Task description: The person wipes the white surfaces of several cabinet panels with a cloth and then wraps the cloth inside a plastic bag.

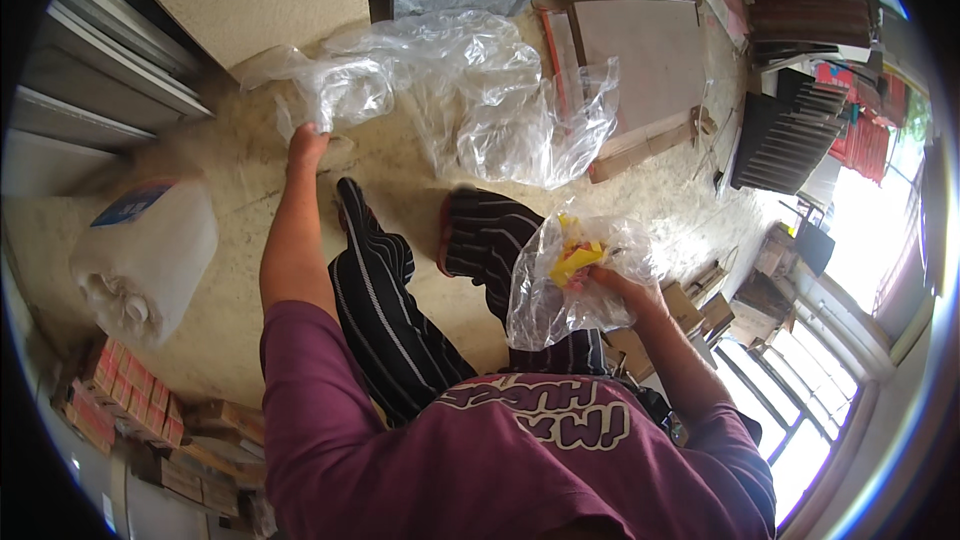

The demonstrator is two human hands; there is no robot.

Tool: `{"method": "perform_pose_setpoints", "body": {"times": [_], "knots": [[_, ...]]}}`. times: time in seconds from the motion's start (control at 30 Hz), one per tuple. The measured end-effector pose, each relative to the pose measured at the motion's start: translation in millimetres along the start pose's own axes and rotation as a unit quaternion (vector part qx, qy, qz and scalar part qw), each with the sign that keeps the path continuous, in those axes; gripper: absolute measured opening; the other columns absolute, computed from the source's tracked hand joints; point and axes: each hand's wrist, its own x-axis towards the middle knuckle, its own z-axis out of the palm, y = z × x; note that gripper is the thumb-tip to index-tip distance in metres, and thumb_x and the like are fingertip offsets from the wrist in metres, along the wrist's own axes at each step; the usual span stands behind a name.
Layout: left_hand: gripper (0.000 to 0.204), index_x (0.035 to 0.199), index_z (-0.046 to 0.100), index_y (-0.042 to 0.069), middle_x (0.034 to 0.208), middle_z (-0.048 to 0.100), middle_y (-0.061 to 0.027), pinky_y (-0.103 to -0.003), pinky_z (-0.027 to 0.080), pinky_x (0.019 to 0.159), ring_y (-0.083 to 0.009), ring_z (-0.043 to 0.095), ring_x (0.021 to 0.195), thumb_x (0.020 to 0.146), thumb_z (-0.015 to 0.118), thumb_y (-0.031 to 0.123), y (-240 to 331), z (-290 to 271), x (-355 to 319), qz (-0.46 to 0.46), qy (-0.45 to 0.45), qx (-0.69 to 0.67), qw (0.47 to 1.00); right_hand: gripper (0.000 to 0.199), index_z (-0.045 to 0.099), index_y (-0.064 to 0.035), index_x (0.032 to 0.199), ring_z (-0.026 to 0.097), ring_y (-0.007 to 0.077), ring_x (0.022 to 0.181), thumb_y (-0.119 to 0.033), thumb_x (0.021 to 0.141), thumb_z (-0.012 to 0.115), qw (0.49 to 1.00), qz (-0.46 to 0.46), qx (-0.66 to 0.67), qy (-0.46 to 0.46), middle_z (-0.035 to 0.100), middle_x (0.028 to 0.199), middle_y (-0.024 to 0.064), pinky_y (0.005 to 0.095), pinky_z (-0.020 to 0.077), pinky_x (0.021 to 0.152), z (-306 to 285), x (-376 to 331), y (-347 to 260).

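My left hand (pixel 311 143) reaches forward, closed on one end of a long crumpled clear plastic sheet (pixel 490 65). The sheet spreads across the floor in front of my feet, to the right. Close to my right thigh, my right hand (pixel 625 290) grips a bunched clear plastic bag (pixel 540 305). A yellow piece (pixel 577 260) with some red shows at the fingers, in or behind the film; I cannot make out what it is. The fingertips of my right hand are partly covered by the plastic.
A white plastic-wrapped bundle (pixel 150 260) stands on the left, below leaning panels (pixel 100 70). Red-and-brown boxes (pixel 130 385) are stacked at the lower left. A flat board (pixel 640 65) lies ahead on the floor. Dark slatted pieces (pixel 790 135) and cartons (pixel 700 310) are on the right.
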Motion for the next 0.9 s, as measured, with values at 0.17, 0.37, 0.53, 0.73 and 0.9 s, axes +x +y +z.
{"method": "perform_pose_setpoints", "body": {"times": [0.17,0.37,0.53,0.73,0.9], "knots": [[0.024,0.079,0.063,0.005,0.079,0.062,-0.0167,-0.042,0.047,0.064,-0.0355,0.06,0.075,0.073,0.062,0.028,50.1,-27.2,-68.5,-0.035,-0.013,0.013,0.999,0.043,0.058,-0.0018,0.108,0.061,0.0155,0.088,-0.01,0.07,0.076,0.997,-0.006,-0.075,0.018,0.063,0.099,0.0064,0.029,0.0494,0.078,17.3,-32.1,-18.6],[0.023,0.088,0.061,0.007,0.093,0.059,-0.0093,-0.04,0.048,0.069,-0.0311,0.059,0.083,0.072,0.067,0.022,98.1,-119.3,-145.8,0.086,0.079,0.027,0.993,0.043,0.06,-0.0014,0.106,0.062,0.0158,0.086,-0.01,0.068,0.079,0.988,-0.055,-0.145,0.016,0.064,0.097,0.0068,0.0293,0.0509,0.076,42.8,-98.2,-47.2],[0.018,0.088,0.058,0.007,0.089,0.059,-0.0076,-0.033,0.047,0.068,-0.0251,0.06,0.082,0.076,0.066,0.018,169.9,-220.9,-212.5,0.104,0.037,-0.059,0.992,0.054,0.056,-0.0017,0.112,0.06,0.0141,0.09,-0.014,0.066,0.081,0.972,-0.111,-0.206,-0.036,0.063,0.103,0.0066,0.0288,0.0499,0.079,37.3,-141.0,-57.0],[0.014,0.091,0.057,0.005,0.087,0.063,-0.0096,-0.033,0.048,0.064,-0.0283,0.062,0.074,0.077,0.06,0.006,264.6,-330.8,-297.1,0.34,0.04,0.11,0.933,0.07,0.049,-0.0083,0.125,0.055,0.0123,0.101,-0.013,0.064,0.082,0.901,-0.243,-0.29,-0.213,0.06,0.114,0.0032,0.0301,0.0437,0.092,52.7,-202.9,-107.4],[0.019,0.088,0.059,0.007,0.088,0.064,-0.0055,-0.035,0.048,0.062,-0.0274,0.061,0.072,0.071,0.06,-0.001,354.3,-403.2,-374.7,0.416,-0.012,0.119,0.902,0.081,0.041,-0.0092,0.134,0.053,0.0138,0.107,-0.008,0.063,0.08,0.893,-0.228,-0.193,-0.336,0.056,0.12,0.0027,0.0308,0.0419,0.095,69.3,-242.3,-148.4]]}}
